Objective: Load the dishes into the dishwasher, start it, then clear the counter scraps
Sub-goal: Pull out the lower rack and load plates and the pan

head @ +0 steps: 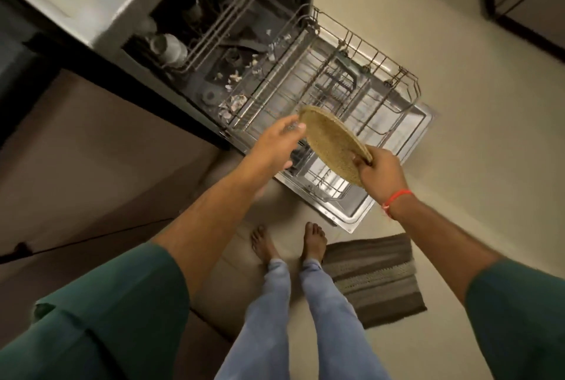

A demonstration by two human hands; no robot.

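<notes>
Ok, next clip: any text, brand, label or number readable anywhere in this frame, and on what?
None can be read.
Dishwasher: no brand or label shows on the open door or the lower rack.
Round plate, gripped by the right hand and touched by the left hand: speckled surface, no marking.
Striped mat on the floor: pattern only, no words.

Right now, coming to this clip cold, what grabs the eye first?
The round speckled tan plate at centre, pinched at its near edge by the right hand while the left hand touches its far rim. It hangs tilted over the pulled-out lower rack on the open dishwasher door. White scraps litter the dishwasher's floor behind the rack.
</notes>
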